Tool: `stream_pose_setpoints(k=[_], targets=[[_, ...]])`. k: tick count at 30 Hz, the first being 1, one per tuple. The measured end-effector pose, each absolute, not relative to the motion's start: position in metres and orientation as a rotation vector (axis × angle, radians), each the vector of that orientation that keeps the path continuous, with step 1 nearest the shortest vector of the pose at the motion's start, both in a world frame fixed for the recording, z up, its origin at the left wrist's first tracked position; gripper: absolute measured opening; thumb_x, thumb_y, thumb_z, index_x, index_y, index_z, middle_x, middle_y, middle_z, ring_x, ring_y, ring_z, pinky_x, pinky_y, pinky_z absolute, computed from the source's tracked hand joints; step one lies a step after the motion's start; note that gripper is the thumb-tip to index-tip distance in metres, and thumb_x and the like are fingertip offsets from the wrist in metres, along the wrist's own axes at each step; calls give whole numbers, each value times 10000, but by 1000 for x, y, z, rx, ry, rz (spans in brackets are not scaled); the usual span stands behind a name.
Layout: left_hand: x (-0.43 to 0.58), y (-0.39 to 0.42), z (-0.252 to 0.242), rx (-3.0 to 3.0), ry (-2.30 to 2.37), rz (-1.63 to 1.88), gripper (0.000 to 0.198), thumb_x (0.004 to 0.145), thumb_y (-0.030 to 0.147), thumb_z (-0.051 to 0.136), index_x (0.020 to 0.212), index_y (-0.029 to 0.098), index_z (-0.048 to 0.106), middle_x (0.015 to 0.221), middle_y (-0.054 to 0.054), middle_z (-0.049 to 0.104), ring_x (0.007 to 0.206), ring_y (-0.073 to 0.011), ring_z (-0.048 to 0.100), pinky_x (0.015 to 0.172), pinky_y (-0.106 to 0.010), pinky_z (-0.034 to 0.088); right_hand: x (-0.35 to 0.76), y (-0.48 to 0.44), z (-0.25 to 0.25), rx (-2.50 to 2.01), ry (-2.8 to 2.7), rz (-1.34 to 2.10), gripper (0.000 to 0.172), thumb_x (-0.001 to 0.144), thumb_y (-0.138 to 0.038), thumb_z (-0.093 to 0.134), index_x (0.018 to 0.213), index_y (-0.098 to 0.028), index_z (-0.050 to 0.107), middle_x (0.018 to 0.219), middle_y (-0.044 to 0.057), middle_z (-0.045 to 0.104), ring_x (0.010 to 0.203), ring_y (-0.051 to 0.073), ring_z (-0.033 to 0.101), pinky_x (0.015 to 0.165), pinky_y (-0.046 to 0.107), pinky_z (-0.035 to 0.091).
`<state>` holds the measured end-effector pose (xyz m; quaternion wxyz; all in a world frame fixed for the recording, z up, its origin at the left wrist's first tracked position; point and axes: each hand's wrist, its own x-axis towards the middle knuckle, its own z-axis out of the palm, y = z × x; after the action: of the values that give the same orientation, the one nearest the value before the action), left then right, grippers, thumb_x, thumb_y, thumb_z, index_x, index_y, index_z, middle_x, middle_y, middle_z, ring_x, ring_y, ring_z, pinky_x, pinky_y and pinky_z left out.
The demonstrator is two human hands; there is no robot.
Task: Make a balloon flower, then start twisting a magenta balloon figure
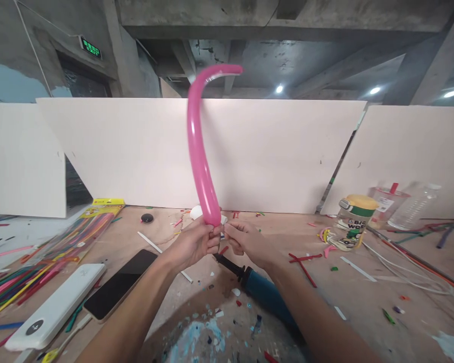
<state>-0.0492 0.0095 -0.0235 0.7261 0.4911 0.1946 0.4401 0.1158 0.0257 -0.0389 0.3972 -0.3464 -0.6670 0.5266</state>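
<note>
A long pink balloon (197,146) stands inflated and curves up over the table, its tip bent to the right. My left hand (195,243) is closed around the balloon's lower end. My right hand (246,241) pinches the balloon's neck right beside it. The two hands touch at the fingertips. Under them lies a blue hand pump (267,293) with a black nozzle, which neither hand touches.
A black phone (120,290) and a white power bank (56,312) lie at the left, next to a pack of coloured uninflated balloons (41,262). A jar (351,222), a plastic cup (386,206) and a bottle (412,206) stand at the right. Balloon scraps litter the table. White boards (272,151) wall the back.
</note>
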Motion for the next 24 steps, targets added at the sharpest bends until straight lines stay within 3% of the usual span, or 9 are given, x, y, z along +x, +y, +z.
stream_pose_setpoints(k=[4,7,11,14,18,20,22,24], targets=[[-50,16,-27,1375,546,1011,262,812,392,615,814,150,513,705,22,486,446,-28,360,421,-188,242,118,30,-37,-1045,-1755,1119,366,861,-483,449,659,-182,501,493,-82,266,434,73,222,437,227,204],[-48,20,-30,1485,709,1034,311,804,432,611,922,178,476,756,4,592,383,-51,440,363,-191,263,120,28,-34,-1154,-1825,878,390,879,-467,437,632,-175,510,521,-61,312,476,83,282,475,233,228],[-48,20,-29,1430,906,1177,406,749,435,666,911,226,358,695,31,644,337,-70,434,328,-178,261,115,14,-26,-1128,-1948,607,320,919,-341,413,688,-169,552,615,-23,502,593,113,452,559,236,308],[-48,17,-25,1469,949,1206,356,741,421,670,870,210,414,648,31,642,352,-59,408,347,-173,256,111,5,-22,-1016,-2064,429,257,941,-234,378,791,-171,578,746,10,613,692,130,533,627,242,350],[-47,14,-22,1516,1047,1237,259,710,358,693,829,177,551,574,26,617,377,-51,364,388,-185,248,114,2,-21,-1012,-2140,163,214,934,-226,438,780,-182,579,745,23,624,699,147,548,637,264,372],[-46,12,-21,1531,1129,1240,200,694,309,695,793,169,592,518,40,579,380,-54,350,409,-196,243,118,3,-20,-971,-2146,-29,160,908,-249,509,798,-189,608,894,66,644,842,182,571,717,297,408],[-48,10,-19,1591,1162,1197,132,701,265,666,770,169,608,489,52,541,397,-64,363,432,-205,242,123,4,-18,-853,-2181,-217,106,887,-244,551,846,-191,634,1159,112,590,1094,233,510,874,352,402],[-51,7,-16,1709,1109,1115,90,729,235,616,789,169,619,559,34,577,479,-89,443,482,-214,284,127,5,-16,-742,-2245,-303,96,892,-232,544,883,-193,632,1220,104,570,1207,242,434,976,384,353]])
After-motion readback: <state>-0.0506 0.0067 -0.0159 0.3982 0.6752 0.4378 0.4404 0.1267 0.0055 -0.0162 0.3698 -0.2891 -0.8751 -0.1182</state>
